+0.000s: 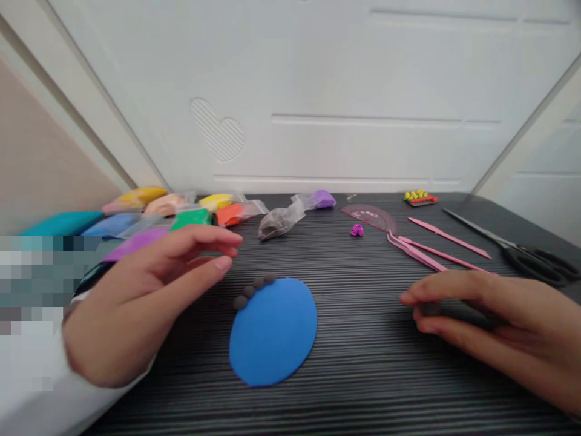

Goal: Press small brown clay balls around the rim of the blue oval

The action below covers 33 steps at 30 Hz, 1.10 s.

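Note:
A flat blue clay oval (275, 336) lies on the dark ribbed table, with several small dark grey clay balls (249, 292) in a row along its upper left edge. Above and left of that row hovers my left hand (154, 290), thumb and fingers apart, nothing between them. My right hand (494, 327), off to the right of the oval, pinches a dark grey clay ball (430, 309) between thumb and fingertips. The fingers partly hide this ball.
Bags of coloured clay, including a grey one (276, 223) and a purple one (323, 198), line the back left. Behind my right hand lie pink tweezers (420, 253), a pink tool (449, 236), a protractor (370, 217) and black-handled scissors (521, 248). A crumpled purple clay piece (356, 230) sits mid-table.

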{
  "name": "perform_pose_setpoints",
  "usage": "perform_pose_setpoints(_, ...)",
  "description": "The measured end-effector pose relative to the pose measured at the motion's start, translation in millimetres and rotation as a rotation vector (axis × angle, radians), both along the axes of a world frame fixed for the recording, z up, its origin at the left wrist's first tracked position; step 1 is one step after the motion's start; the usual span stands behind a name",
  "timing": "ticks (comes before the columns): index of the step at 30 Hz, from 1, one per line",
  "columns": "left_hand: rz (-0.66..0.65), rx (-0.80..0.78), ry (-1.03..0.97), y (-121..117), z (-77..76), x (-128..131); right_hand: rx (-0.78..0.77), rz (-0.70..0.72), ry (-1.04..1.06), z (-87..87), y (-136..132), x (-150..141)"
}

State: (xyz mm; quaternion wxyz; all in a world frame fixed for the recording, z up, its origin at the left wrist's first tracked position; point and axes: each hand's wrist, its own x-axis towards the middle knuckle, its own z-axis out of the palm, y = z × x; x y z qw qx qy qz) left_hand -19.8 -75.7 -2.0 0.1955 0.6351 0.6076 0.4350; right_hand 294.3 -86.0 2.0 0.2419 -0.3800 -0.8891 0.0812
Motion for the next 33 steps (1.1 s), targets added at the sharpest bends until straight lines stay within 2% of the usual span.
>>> perform_pose_setpoints(2, -0.079, -0.036, 0.002, -1, 3.1, 0, -0.060, 0.007, 0.054, -0.4, -6, -14)
perform_pose_setpoints(4, -0.114, -0.040, 0.014, -2, 5.2, 0, -0.094, 0.070, 0.114, -2.0, -14, -32)
perform_pose_setpoints(9, -0.127, -0.045, 0.093, -2, 7.6, 1, 0.035, 0.169, 0.184, -2.2, -18, -63)
perform_pose_setpoints(13, -0.153, -0.081, 0.301, -1, 10.0, 2, -0.043, 0.208, 0.051, 0.1, -10, -58)
perform_pose_setpoints(18, -0.169, -0.082, 0.446, -2, 13.0, 0, -0.017, 0.278, 0.109, -9.6, -7, -50)
perform_pose_setpoints(24, -0.159, -0.092, 0.523, -12, 14.4, 3, 0.018, 0.216, 0.137, -17.6, -8, -50)
perform_pose_setpoints(30, -0.106, -0.098, 0.541, -22, 11.6, 6, 0.054, 0.372, 0.108, -19.9, -1, -51)
perform_pose_setpoints(33, -0.108, -0.066, 0.550, -22, 10.5, 7, 0.068, 0.377, 0.131, -24.4, 2, -51)
